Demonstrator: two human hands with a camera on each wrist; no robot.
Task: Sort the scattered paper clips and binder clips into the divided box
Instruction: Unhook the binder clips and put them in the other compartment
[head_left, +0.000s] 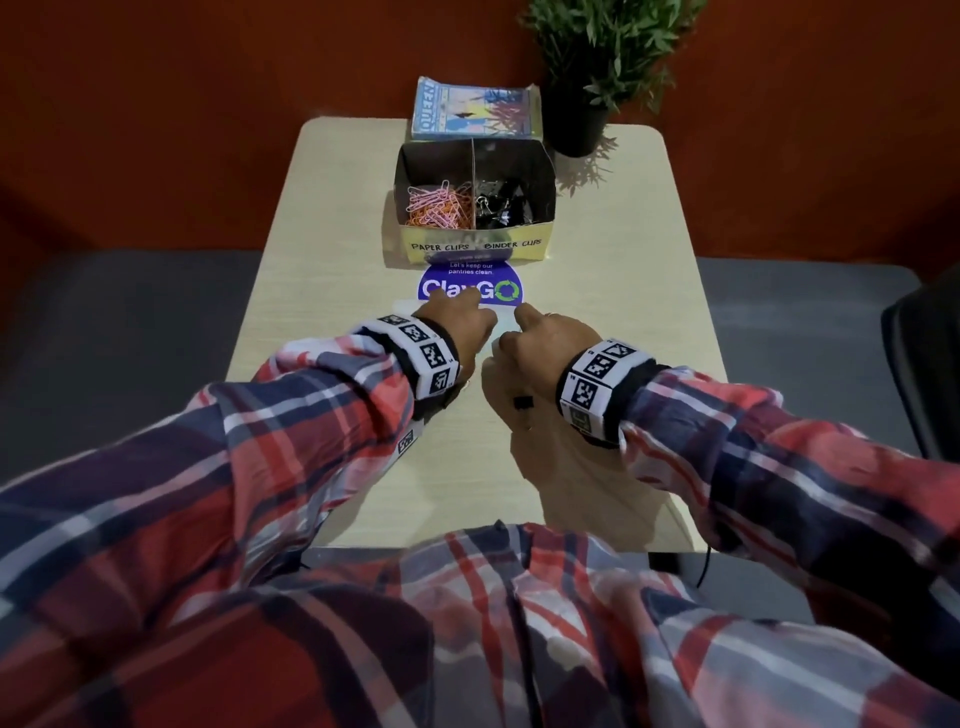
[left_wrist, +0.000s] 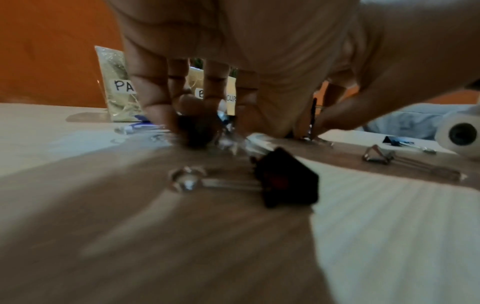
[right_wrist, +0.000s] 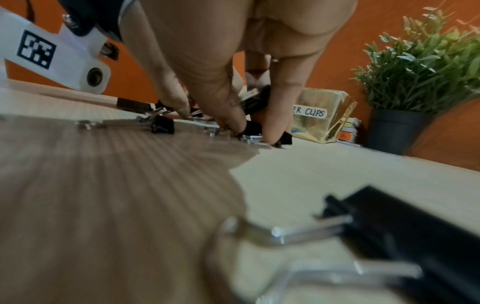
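The divided box (head_left: 540, 179) stands at the table's far middle, with pink and orange paper clips (head_left: 436, 205) in its left compartment and black binder clips (head_left: 501, 200) in its right. Both hands work side by side in front of it. My left hand (head_left: 470, 301) reaches fingers-down, its fingertips (left_wrist: 155, 119) closing on a black binder clip (left_wrist: 197, 131) on the table. My right hand (right_wrist: 249, 127) holds a binder clip (right_wrist: 255, 100) against its palm while its fingertips pinch another black clip (right_wrist: 253, 128). More binder clips lie loose: (head_left: 523, 401), (left_wrist: 285, 181), (right_wrist: 158, 124).
A round blue sticker (head_left: 493, 288) lies on the table just past the hands. A potted plant (head_left: 587, 78) stands at the far right and a small printed box (head_left: 475, 109) behind the divided box. A dark chair (head_left: 924, 364) is at the right.
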